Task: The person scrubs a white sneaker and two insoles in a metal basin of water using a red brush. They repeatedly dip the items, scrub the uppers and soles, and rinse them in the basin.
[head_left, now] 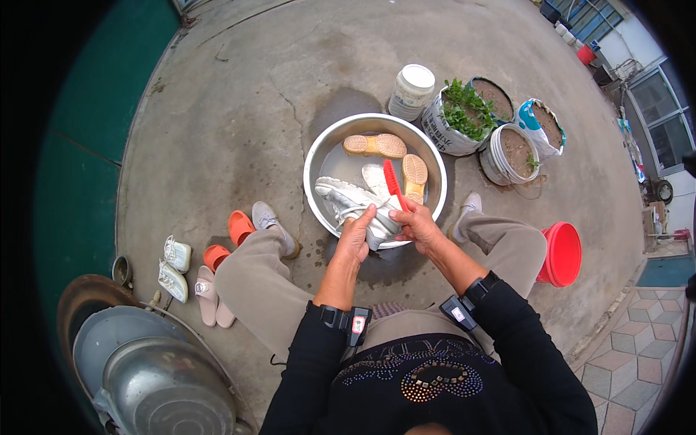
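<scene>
White shoe point(349, 194) in left fingers point(362, 221)

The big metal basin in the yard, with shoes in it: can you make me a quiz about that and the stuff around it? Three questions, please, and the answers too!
1. Which hand grips the red brush over the basin? A: left; B: right.
2. True or false: the red bucket stands on the person's right.
3. Fill in: the slippers nearest the person's left foot are ____.

Key: 1. B, the right hand. 2. True. 3. Orange.
</scene>
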A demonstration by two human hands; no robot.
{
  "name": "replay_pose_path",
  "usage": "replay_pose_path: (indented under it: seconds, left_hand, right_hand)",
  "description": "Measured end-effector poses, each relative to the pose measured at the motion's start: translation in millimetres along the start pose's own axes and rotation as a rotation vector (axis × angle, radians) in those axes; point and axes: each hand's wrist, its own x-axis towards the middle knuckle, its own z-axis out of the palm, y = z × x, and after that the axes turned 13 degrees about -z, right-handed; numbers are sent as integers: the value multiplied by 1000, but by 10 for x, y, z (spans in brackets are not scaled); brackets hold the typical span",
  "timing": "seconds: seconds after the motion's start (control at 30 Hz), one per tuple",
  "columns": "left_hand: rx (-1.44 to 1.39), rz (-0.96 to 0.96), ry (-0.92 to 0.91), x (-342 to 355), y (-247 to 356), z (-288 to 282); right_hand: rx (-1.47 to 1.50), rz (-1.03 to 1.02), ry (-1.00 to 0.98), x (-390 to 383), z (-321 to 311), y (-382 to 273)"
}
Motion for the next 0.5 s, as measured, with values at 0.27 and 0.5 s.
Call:
replay_pose_path:
  seconds: [0.27,0.5]
  left_hand:
    - [-28,58,-21,86,42,-105]
    - [-51,71,56,112,31,-169]
  right_hand:
    - [-710,-542,138,-122,-241,-8]
    - [-1379,-714,-85,-687,-363,-45]
